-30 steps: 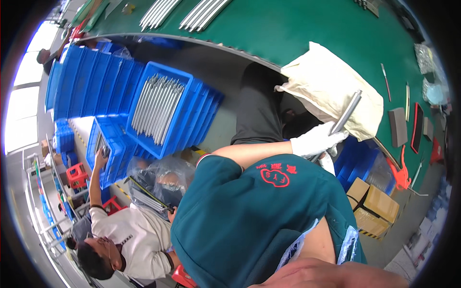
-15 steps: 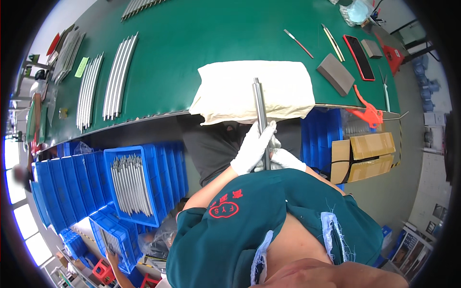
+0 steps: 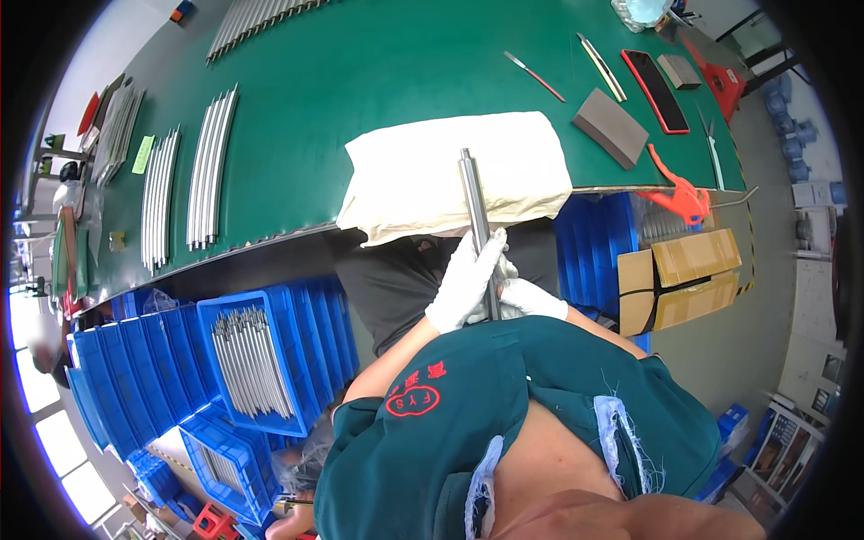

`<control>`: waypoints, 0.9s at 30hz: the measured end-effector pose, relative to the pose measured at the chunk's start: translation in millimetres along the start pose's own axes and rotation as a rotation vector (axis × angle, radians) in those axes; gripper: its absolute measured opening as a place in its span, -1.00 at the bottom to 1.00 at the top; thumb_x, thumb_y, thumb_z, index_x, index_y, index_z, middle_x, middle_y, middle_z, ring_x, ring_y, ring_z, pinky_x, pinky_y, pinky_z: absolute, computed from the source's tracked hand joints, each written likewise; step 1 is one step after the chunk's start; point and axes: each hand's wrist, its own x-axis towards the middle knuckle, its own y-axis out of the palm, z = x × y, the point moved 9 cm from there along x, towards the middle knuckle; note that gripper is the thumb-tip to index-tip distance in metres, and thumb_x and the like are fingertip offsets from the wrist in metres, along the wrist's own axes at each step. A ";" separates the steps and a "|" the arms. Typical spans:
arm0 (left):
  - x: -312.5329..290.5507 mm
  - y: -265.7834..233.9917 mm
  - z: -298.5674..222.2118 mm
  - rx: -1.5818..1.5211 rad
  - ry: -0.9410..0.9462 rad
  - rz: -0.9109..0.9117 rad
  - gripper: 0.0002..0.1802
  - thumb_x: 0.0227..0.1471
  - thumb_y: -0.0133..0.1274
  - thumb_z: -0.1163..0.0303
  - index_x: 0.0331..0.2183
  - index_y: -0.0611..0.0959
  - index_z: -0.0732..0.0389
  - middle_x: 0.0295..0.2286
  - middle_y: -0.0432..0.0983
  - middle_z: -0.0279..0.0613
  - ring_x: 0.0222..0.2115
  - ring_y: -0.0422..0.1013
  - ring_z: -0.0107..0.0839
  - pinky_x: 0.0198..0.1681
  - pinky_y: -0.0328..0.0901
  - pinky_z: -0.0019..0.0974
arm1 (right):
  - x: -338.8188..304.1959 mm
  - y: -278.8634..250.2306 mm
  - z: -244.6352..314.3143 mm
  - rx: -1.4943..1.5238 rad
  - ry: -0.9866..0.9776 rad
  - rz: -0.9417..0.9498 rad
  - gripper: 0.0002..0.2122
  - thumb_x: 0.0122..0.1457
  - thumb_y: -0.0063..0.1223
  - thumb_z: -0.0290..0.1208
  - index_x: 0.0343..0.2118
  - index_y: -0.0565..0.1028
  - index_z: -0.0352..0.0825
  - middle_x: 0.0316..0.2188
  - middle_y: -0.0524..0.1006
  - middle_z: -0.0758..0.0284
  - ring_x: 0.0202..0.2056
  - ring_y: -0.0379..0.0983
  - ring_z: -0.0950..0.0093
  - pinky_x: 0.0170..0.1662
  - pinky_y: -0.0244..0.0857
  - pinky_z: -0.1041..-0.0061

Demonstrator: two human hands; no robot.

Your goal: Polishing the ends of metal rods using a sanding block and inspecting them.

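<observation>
A shiny steel rod [image 3: 474,198] with a narrower stepped tip points away from me, its near end against my shirt. My left hand [image 3: 463,284], in a white glove, is closed round its lower part. My right hand [image 3: 533,298], gloved too, is closed on the rod from the right, below the left fingers; some of its fingers are hidden. Beneath the rod's far part lies a folded cream cloth [image 3: 405,171] at the front edge of the green table [image 3: 360,72].
Left on the table lie rows of metal rods [image 3: 213,166]. To the right are a grey-brown block [image 3: 612,129], a cutter knife [image 3: 601,67], a red-edged phone [image 3: 655,90] and an orange air gun [image 3: 679,200]. Blue crates [image 3: 315,360] and a cardboard box [image 3: 688,281] flank me below.
The view has shifted slightly; table items on the right appear further left and higher. Both hands keep their hold on the rod. At lower left, another person's hand has moved away from a blue crate.
</observation>
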 end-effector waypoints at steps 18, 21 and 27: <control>-21.7 -13.6 -35.3 -0.190 0.060 -0.023 -0.53 0.04 -0.03 0.16 -0.77 0.30 0.15 -0.88 0.01 -0.45 -0.93 0.00 -0.59 -0.90 -0.04 -0.49 | -11.0 50.3 60.1 -0.988 -0.165 -0.241 -0.69 0.10 -0.02 -0.32 -0.14 0.40 -0.40 -0.34 0.48 0.35 -0.31 0.37 0.61 -0.19 0.24 0.63; -47.0 -41.1 -74.0 0.061 0.236 -0.168 -0.54 0.02 -0.01 0.20 -0.78 0.33 0.17 -0.90 0.11 -0.39 -0.93 0.05 -0.59 -0.88 -0.05 -0.50 | -13.6 98.4 83.0 -0.991 -0.228 -0.111 -0.64 0.08 -0.01 -0.42 -0.05 0.33 -0.40 -0.47 0.43 0.42 -0.37 0.35 0.65 -0.27 0.25 0.64; -69.7 -74.6 -92.8 1.392 0.669 -0.355 -0.80 -0.26 0.13 0.32 -0.66 0.45 0.16 -0.72 0.38 -0.09 -0.65 0.37 -0.09 -0.59 0.25 -0.21 | 4.3 177.9 76.9 -1.137 -0.307 0.091 -0.48 -0.02 0.11 -0.41 0.04 0.25 -0.35 -0.55 0.40 0.41 -0.50 0.30 0.66 -0.39 0.21 0.67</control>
